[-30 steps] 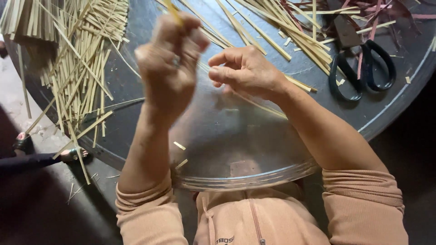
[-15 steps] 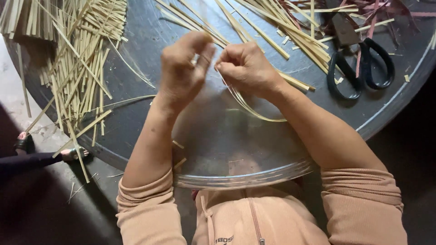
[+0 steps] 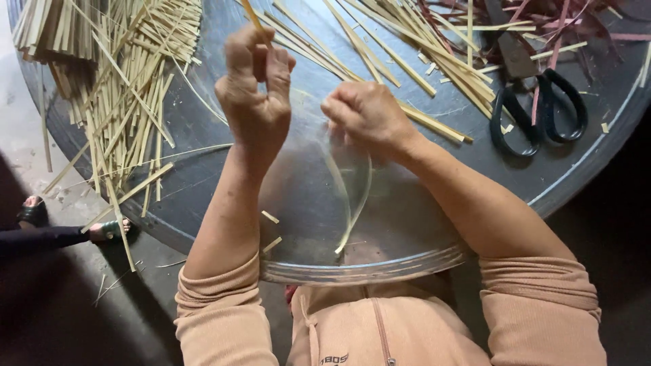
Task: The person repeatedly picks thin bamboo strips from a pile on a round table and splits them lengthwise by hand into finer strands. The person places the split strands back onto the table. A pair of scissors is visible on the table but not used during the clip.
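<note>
My left hand is raised over the round metal tray, fingers pinched on a thin pale bamboo strip that sticks up past the fingertips. My right hand is a closed fist just to its right, gripping thin curved strips that hang down and bend toward the tray's near rim. The two hands are a short gap apart. Both forearms come up from peach-coloured sleeves at the bottom.
A heap of pale bamboo strips covers the tray's left side, and longer strips fan across the top. Black scissors lie at the right by dark red strips. Another person's sandalled foot rests on the floor at left.
My hands met at the middle half a second ago and have since drawn apart. The left hand rose with the strip, and the strips under the right hand now hang in a narrower loop.
</note>
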